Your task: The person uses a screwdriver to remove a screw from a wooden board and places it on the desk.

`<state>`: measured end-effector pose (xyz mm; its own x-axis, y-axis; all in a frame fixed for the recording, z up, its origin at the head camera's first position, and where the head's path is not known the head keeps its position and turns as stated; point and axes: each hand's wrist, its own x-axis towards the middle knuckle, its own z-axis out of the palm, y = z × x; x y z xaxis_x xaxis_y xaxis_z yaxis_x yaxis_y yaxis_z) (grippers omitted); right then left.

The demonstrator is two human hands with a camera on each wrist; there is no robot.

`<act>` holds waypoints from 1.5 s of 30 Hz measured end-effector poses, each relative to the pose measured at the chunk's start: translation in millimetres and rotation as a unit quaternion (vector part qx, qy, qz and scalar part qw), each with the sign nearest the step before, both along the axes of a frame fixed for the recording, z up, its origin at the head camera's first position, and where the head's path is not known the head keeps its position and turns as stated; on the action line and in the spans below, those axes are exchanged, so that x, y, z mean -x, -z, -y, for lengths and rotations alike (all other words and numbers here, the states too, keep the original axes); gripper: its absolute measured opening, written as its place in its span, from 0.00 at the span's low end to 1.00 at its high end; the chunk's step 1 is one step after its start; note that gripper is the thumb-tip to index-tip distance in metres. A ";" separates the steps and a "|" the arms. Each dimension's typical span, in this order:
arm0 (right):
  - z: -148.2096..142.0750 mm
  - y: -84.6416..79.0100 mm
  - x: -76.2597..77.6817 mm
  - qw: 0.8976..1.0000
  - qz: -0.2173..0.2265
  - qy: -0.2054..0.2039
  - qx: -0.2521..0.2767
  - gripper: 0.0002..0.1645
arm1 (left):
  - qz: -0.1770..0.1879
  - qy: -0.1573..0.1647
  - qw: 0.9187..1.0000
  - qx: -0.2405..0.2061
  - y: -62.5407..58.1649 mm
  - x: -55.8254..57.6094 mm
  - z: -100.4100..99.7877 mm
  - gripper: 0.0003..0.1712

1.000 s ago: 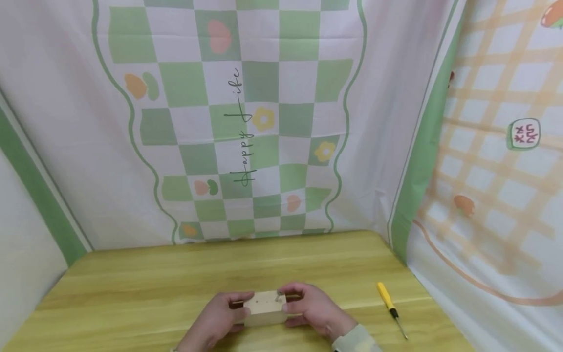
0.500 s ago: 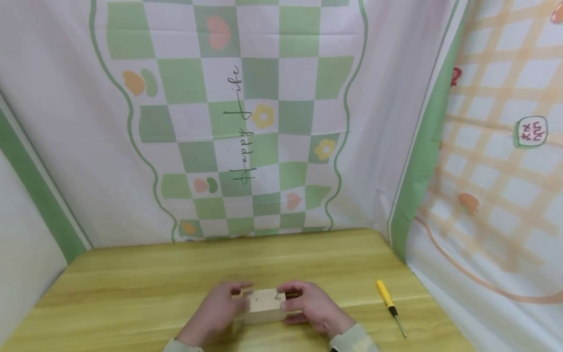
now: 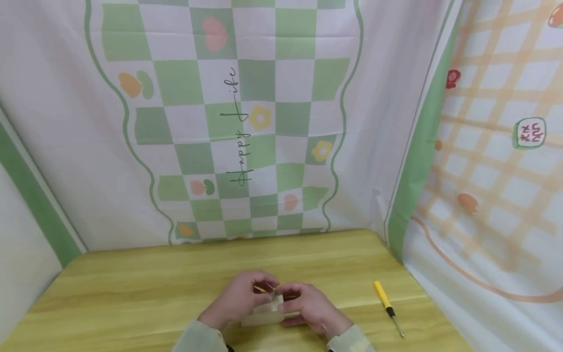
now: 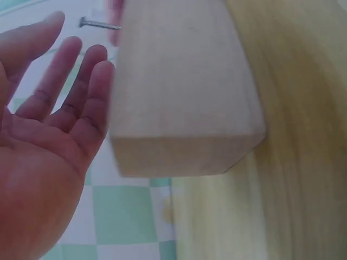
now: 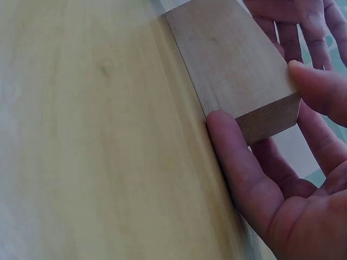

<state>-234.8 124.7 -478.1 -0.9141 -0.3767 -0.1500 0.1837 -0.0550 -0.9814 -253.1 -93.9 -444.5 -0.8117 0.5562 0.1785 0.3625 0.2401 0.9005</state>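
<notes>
A pale wooden block lies on the table in front of me. My right hand grips its right end, thumb and fingers on opposite sides of the wood in the right wrist view. From the block's upper face sticks a thin metal screw with a flat head, near the right hand. My left hand reaches over the block, covering most of that face in the head view. In the left wrist view its fingers are loosely bent, with the fingertips near the screw head and a gap between them.
A screwdriver with a yellow and black handle lies to the right on the wood-grain table. Behind the table hangs a green-and-white checked cloth, and another patterned cloth hangs on the right.
My left hand has let go of the block's left end and moved right and up over the block to the screw. The right hand stays at the right end.
</notes>
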 end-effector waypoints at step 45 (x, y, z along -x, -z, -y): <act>-0.1 1.4 1.7 1.000 -0.002 -0.002 -0.001 0.24 | -0.062 -0.107 0.992 0.038 9.6 0.1 -32.6 0.10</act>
<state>-236.5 124.9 -479.5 -0.9133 -0.3802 -0.1461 0.1792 -0.0529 -0.9824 -253.2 -61.3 -454.0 -0.8875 0.3884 0.2479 0.4019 0.3892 0.8289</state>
